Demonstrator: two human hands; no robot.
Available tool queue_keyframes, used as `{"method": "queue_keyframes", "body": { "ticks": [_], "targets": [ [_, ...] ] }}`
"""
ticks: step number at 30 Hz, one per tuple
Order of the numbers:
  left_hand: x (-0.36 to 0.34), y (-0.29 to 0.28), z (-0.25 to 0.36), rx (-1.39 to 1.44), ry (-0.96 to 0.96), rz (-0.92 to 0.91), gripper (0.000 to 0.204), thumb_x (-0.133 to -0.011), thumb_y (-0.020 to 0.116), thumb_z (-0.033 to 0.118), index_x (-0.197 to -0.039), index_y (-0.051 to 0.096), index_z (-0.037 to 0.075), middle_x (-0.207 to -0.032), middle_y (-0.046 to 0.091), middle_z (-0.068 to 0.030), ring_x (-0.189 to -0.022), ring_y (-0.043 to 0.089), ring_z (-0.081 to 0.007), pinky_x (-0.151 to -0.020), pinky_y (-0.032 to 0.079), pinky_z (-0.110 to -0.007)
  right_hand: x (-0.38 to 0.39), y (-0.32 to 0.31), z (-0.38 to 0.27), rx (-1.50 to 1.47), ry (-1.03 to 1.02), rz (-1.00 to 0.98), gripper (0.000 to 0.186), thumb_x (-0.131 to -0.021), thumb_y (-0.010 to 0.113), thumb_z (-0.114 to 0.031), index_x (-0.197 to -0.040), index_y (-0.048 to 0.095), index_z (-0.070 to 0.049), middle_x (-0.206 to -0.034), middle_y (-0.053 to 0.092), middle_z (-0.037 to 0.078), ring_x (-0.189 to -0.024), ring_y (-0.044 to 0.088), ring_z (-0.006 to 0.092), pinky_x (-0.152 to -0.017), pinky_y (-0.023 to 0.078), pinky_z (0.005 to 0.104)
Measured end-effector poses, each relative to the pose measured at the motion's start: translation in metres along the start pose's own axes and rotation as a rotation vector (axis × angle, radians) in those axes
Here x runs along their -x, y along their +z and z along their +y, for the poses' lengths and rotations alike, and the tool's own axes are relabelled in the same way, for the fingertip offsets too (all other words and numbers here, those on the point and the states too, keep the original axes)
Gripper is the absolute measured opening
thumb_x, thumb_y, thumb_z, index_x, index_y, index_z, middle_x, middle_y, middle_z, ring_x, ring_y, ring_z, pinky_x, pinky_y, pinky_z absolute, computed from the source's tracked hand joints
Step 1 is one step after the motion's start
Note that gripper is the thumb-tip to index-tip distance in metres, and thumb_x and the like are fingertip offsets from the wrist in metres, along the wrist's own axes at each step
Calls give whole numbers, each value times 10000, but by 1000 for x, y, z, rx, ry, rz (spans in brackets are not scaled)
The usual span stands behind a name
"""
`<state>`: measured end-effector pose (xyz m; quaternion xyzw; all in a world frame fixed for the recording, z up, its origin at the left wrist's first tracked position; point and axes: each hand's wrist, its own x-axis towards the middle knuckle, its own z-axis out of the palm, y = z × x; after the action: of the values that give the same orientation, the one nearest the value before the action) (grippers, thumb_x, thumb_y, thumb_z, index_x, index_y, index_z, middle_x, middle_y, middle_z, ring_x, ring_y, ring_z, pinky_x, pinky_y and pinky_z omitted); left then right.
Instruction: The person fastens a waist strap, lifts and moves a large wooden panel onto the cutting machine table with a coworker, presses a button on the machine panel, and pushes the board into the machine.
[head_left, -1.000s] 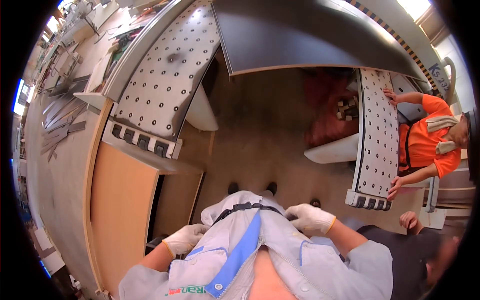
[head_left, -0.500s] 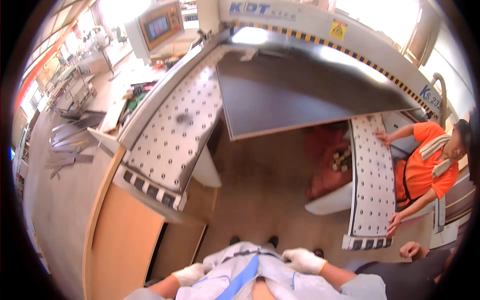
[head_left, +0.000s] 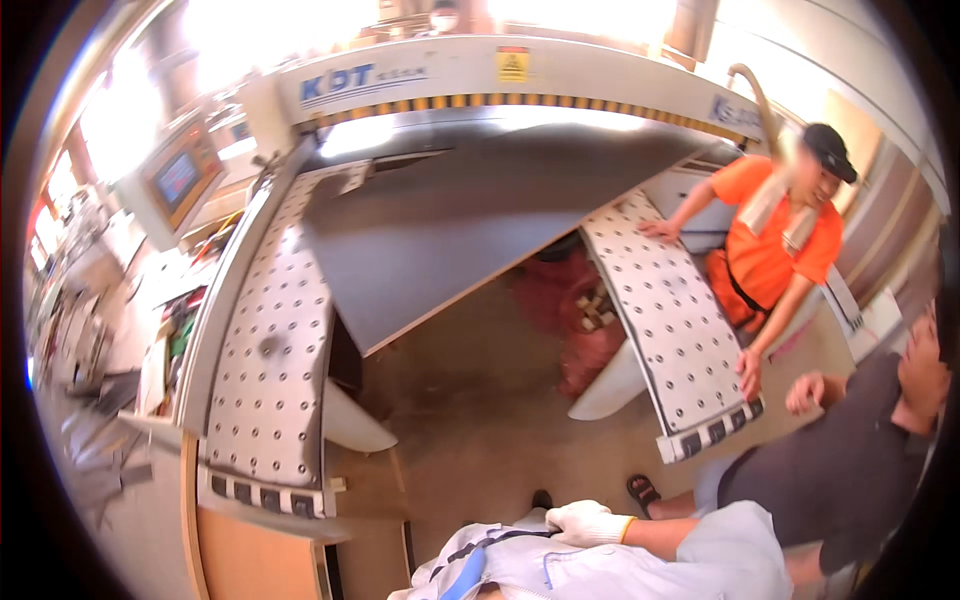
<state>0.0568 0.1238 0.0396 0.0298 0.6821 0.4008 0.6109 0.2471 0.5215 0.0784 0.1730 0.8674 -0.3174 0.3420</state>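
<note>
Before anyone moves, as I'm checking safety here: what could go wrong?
The dark board lies askew, one corner overhanging the floor, so it might tip if pushed down there. One hand of the orange-shirted co-worker rests on the right-hand table near the board, and could get pinched if that swings.

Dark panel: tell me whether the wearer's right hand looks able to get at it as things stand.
Probably not from here: the gloved right hand is down by the grey jacket, and a stretch of brown floor lies between it and the dark panel.
</note>
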Motion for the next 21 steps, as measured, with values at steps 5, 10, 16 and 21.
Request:
{"method": "queue_keyframes", "body": {
  "ticks": [5, 10, 16, 21],
  "targets": [
    [-20, -6, 25, -86, 0, -17, 451, -1136, 723, 146, -1549, 682, -29, -1393, 787, -130, -1282, 704, -218, -1158, 527, -375, 27, 4, 1, -35, -2, 29, 307, -1100, 690, -346, -1286, 772, -117, -1236, 833, 192, -1180, 794, 407, -1004, 619, 494],
    [-29, -8, 35, -132, -1, -23, 443, -1135, 720, 137, -1544, 684, -29, -1385, 788, -128, -1276, 705, -217, -1151, 531, -371, 32, 22, 36, -686, -88, -113, 446, -1092, 797, -317, -1448, 754, -51, -1317, 828, 128, -1235, 751, 230, -1117, 561, 372],
    [-31, -10, 37, -176, 11, -30, 435, -1133, 716, 127, -1538, 687, -29, -1375, 789, -126, -1269, 707, -216, -1143, 535, -367, 30, 15, 34, -774, -137, -181, 442, -1040, 834, -269, -1402, 775, -23, -1279, 828, 100, -1173, 742, 202, -1038, 574, 360],
    [-28, -13, 36, -192, 7, -17, 428, -1131, 712, 118, -1533, 688, -29, -1366, 790, -124, -1263, 708, -215, -1137, 539, -363, 19, 16, 32, -640, -141, -101, 401, -997, 822, -263, -1334, 798, -48, -1224, 840, 104, -1103, 772, 235, -952, 602, 398]
  ]
}}
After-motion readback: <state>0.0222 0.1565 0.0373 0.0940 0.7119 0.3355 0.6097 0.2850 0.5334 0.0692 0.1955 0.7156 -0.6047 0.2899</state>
